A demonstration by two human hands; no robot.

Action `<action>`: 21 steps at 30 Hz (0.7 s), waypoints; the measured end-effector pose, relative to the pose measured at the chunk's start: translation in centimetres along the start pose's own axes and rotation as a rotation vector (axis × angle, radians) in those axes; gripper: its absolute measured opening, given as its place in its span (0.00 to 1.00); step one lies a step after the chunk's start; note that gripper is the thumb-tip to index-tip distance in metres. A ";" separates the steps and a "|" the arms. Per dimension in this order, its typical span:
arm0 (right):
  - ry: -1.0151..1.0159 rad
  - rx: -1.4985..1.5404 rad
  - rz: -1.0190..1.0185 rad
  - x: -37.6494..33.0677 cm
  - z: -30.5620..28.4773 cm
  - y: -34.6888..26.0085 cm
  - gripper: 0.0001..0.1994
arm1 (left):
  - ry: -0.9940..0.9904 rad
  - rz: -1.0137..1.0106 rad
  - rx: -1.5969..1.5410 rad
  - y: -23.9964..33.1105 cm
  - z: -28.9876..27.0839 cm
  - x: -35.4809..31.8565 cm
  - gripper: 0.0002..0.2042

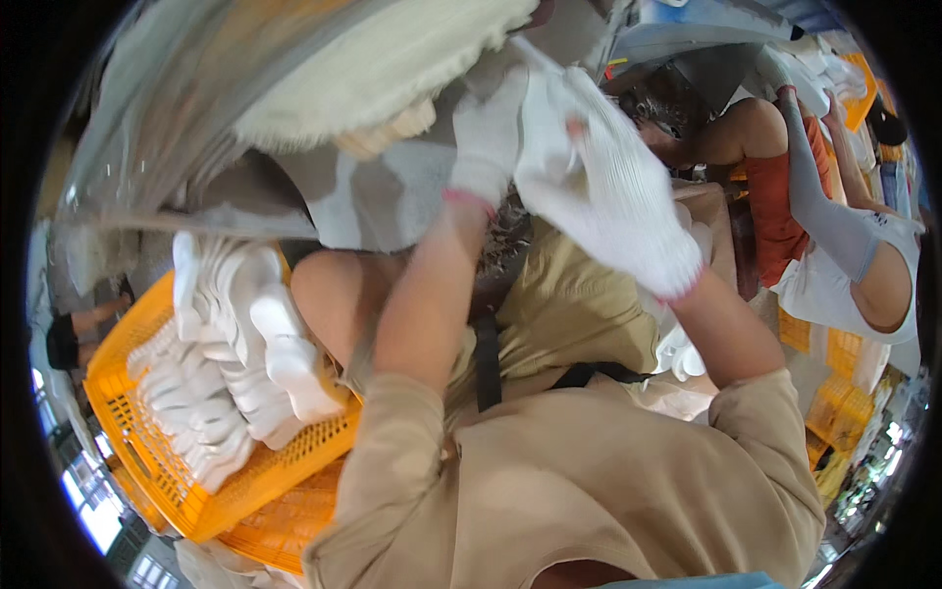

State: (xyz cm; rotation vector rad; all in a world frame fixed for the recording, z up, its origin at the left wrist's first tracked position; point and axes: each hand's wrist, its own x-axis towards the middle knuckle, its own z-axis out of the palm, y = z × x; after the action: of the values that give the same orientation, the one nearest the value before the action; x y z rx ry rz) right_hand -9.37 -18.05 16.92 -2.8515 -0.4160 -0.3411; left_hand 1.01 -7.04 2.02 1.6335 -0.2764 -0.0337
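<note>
Both my hands wear white knitted gloves, the left one with a pink cuff. A smooth white piece is held between them, its narrow end pointing up; motion blur and the gloves hide its exact shape. My left hand closes on its left side, the fingertips partly hidden. Over its right side, my right hand is wrapped, fingers curled. Just left of the hands is a large cream-coloured fluffy wheel, apart from the piece.
At left, an orange plastic basket holds many stacked curved white glossy pieces. A grey metal housing surrounds the wheel. To the right, a co-worker in a grey sleeve sits close by. More orange baskets stand behind.
</note>
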 end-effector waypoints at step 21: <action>0.327 0.266 -0.187 -0.5 8.2 -6.9 0.11 | -0.006 -0.344 -0.612 -3.6 -8.5 -3.1 0.25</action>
State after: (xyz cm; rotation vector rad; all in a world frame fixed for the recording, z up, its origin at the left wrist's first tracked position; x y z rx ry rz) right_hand -10.34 -9.59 10.47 -2.4468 -0.6097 -0.7164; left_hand 0.16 2.05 -1.23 1.0536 0.0198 -0.3516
